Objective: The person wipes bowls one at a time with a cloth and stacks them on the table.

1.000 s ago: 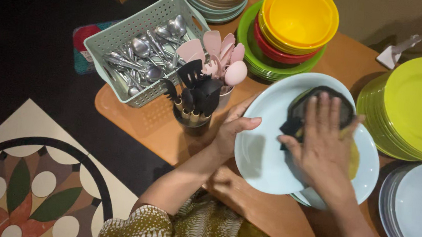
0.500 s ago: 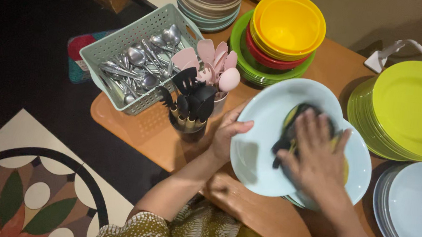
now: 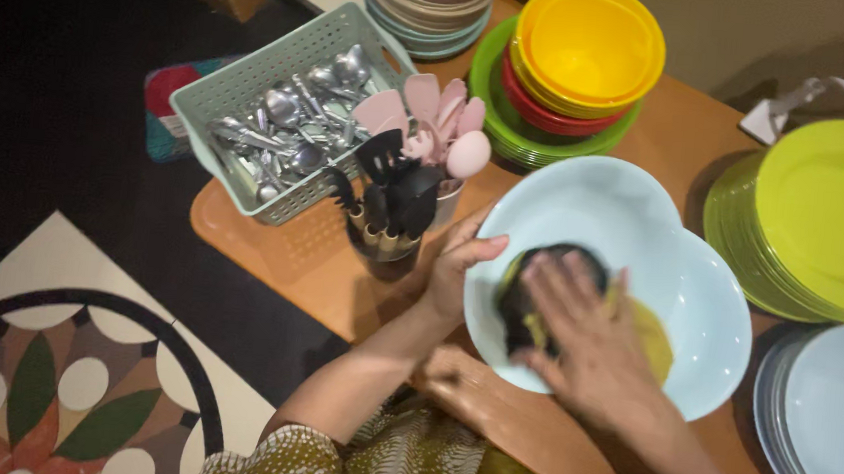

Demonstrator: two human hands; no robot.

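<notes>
The wooden worktop (image 3: pixel 671 136) is crowded; open room remains only along its near edge. The pale blue plate (image 3: pixel 634 224) sits at centre, tilted. The left hand (image 3: pixel 460 270) grips its left rim, fingers curled. The right hand (image 3: pixel 589 340), fingers spread, presses a dark cloth (image 3: pixel 522 305), partly hidden, onto the plate.

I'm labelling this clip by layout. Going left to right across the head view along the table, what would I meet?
Cutlery basket → cup of black utensils → left hand gripping the light blue plate's rim → right hand pressing a dark cloth on it → stack of lime green plates.
</notes>
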